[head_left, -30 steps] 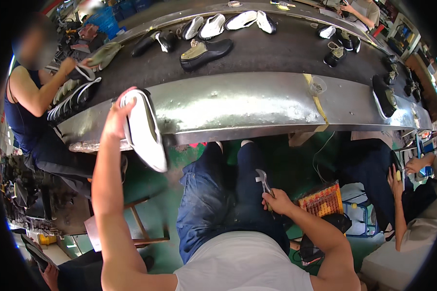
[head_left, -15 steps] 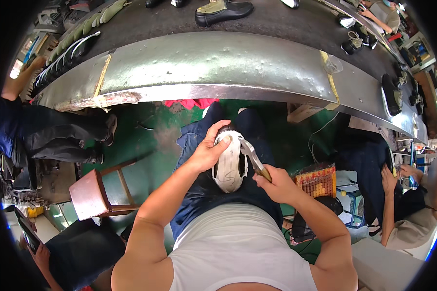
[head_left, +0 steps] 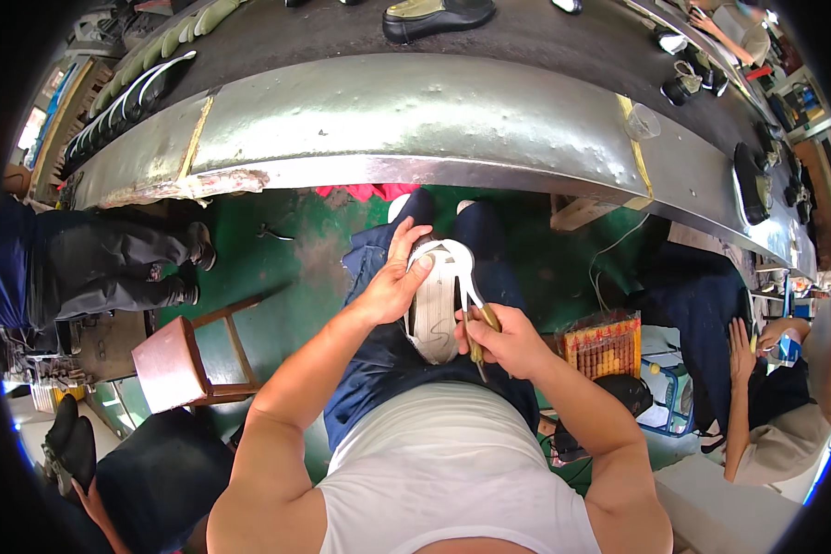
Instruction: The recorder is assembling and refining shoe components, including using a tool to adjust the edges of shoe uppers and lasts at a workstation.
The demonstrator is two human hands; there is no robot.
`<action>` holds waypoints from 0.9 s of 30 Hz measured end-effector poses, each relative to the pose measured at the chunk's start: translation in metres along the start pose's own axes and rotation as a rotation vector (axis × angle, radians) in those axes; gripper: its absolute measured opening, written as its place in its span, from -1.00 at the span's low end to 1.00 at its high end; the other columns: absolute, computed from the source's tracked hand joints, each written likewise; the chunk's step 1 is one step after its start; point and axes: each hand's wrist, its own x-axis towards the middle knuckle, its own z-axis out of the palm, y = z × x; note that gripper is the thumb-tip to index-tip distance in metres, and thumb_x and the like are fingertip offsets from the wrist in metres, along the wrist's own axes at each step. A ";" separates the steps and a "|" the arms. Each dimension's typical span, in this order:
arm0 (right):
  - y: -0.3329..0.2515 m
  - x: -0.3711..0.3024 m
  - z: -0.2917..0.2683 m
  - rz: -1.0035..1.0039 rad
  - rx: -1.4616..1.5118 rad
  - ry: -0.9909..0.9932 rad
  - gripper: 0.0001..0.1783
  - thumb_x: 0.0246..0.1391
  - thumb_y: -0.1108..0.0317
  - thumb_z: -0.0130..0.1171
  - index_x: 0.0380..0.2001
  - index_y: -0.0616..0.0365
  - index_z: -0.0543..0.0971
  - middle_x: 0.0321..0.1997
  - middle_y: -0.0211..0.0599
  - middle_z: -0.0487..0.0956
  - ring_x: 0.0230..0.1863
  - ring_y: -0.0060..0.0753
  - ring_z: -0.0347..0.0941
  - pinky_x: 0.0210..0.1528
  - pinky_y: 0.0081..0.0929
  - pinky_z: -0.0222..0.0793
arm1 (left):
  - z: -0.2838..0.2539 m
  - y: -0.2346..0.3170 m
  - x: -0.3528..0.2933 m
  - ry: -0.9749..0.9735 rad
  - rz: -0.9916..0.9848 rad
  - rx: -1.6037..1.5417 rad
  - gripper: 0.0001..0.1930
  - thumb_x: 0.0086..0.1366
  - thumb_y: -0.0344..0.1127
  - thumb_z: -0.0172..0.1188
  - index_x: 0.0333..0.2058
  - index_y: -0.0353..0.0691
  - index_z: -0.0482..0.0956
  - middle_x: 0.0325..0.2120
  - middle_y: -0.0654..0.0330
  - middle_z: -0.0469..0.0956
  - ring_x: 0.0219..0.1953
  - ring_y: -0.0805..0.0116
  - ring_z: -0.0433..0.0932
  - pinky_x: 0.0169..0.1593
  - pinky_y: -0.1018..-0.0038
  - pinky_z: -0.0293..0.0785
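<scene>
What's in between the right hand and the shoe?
A two-handled metal tool, like pincers: in the head view, its handles are in the right hand and its other end is at the far end of the shoe.

We see a long desk (head_left: 277, 60) curving across the upper part of the view, its dark top fronted by a broad, dented metal apron (head_left: 406, 106) that throws back bright patches of light. Yellow tape (head_left: 197, 137) crosses the metal near its left end. Below us spreads a green floor (head_left: 249, 268), scuffed grey in places. To our left stands a wooden stool (head_left: 169, 363) with a reddish-brown seat; to our right, we see a blue tubular metal frame (head_left: 671, 406) and, near the desk, a loose pale cable (head_left: 597, 261).
</scene>
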 end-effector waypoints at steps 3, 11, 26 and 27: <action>-0.020 -0.002 -0.008 0.015 -0.333 -0.003 -0.77 0.28 0.34 0.03 -0.10 0.25 0.50 -0.39 -0.33 0.57 -0.45 -0.61 0.44 -0.43 -0.61 0.32 | -0.003 -0.003 -0.001 -0.005 0.016 0.069 -0.47 0.49 -0.10 -0.05 0.32 -0.14 0.12 0.37 -0.08 0.03 0.41 0.05 0.06 0.39 0.31 0.00; 0.009 0.036 -0.035 -0.318 -0.924 0.158 -0.73 0.21 0.26 0.13 -0.18 0.27 0.54 -0.39 -0.10 0.62 -0.40 -0.11 0.57 -0.30 -0.26 0.46 | -0.004 -0.014 0.000 0.079 0.017 -0.103 -0.57 0.41 -0.27 0.11 0.20 -0.21 0.34 0.24 0.08 0.32 0.27 0.23 0.31 0.31 0.38 0.21; -0.031 0.023 -0.029 -0.288 -1.241 0.073 -0.79 0.22 0.30 0.07 -0.25 0.26 0.47 -0.38 0.06 0.61 -0.43 0.11 0.56 -0.38 -0.12 0.47 | 0.004 -0.024 0.005 0.221 -0.134 -0.469 -0.65 0.32 -0.46 0.22 0.08 -0.21 0.49 0.16 0.19 0.40 0.06 0.42 0.47 0.14 0.49 0.40; -0.055 0.014 -0.019 -0.063 -1.030 0.016 -0.77 0.25 0.27 0.06 -0.28 0.26 0.46 -0.41 0.06 0.60 -0.44 0.14 0.55 -0.39 -0.12 0.45 | 0.003 -0.025 0.005 0.221 -0.158 -0.461 -0.65 0.31 -0.47 0.22 0.08 -0.22 0.49 0.16 0.18 0.40 0.06 0.43 0.47 0.14 0.49 0.40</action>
